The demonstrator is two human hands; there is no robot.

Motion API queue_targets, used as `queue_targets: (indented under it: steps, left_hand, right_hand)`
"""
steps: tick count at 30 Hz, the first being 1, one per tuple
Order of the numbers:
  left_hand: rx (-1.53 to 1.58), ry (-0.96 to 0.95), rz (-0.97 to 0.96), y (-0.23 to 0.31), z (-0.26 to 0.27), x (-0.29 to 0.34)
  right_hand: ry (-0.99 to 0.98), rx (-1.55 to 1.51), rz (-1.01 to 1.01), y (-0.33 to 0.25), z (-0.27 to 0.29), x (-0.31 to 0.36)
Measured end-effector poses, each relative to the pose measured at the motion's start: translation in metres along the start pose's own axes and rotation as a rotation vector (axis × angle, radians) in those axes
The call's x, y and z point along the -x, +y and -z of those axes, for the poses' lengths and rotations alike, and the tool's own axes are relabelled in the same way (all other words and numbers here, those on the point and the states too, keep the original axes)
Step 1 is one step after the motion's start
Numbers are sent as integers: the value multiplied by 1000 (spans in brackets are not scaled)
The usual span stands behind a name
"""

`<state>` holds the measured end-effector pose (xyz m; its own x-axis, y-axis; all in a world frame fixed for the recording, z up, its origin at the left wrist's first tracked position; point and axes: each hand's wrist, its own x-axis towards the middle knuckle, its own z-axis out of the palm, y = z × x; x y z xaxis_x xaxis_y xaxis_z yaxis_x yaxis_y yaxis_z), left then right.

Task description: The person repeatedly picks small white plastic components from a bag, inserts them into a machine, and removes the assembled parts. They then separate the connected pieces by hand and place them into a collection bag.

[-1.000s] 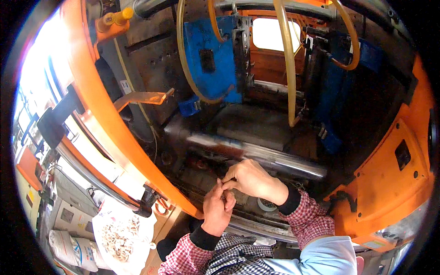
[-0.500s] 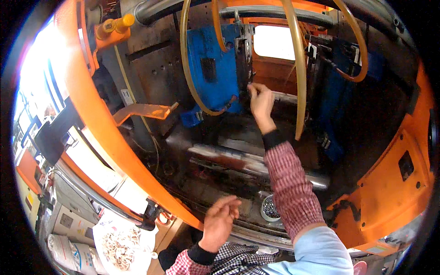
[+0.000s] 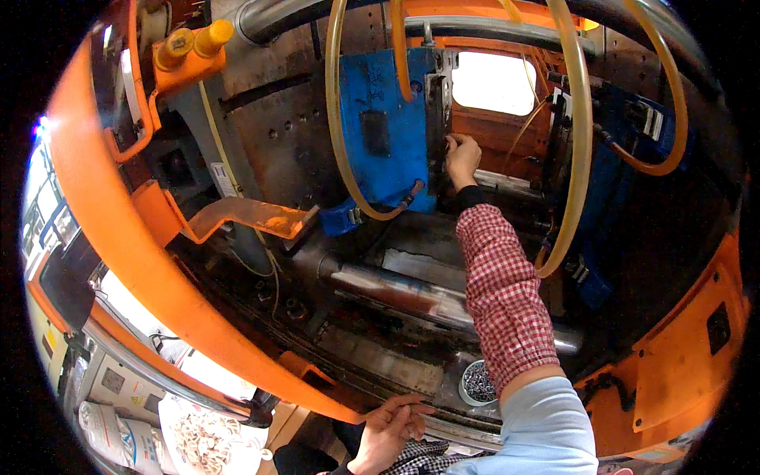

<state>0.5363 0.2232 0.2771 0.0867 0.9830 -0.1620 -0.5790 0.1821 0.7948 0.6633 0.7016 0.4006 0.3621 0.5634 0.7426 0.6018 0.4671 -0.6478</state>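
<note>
Beside the blue block (image 3: pixel 402 131), right hand (image 3: pixel 464 162) outstretched, left hand (image 3: pixel 386 436) low, fingers bent, both grips unclear

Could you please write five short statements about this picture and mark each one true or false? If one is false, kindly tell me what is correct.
1. The right hand is close to the right edge of the large blue block. True.
2. The round bowl contains many small shiny pieces. True.
3. The left hand is inside the round bowl. False: it is apart from it, to its lower left in the picture.
4. The checked sleeve on the right arm is green and white. False: it is red and white.
5. Two yellow knobs are at the upper left. True.
</note>
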Motion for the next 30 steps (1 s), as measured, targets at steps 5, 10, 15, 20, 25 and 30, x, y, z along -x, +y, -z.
queue_targets:
  steps: [5, 10, 15, 20, 25, 30]
  left_hand:
    - [-52, 58, 3, -5, 6, -1]
    - [-1223, -117, -443, -1, 8, -7]
    - [23, 80, -72, -6, 11, -15]
    - [-77, 119, -24, 7, 1, -13]
    - [-155, 92, -15, 14, -7, -4]
    - [-81, 96, -108, 22, -19, -4]
  right_hand:
    - [66, 247, 160, -2, -12, 10]
    - [-287, 301, 114, 4, 29, -14]
    - [-597, -213, 296, -111, 118, 100]
    - [-1410, -119, 621, -146, 244, 238]
    - [-1197, -427, 389, -136, 258, 266]
    - [-1115, -373, 698, -136, 260, 249]
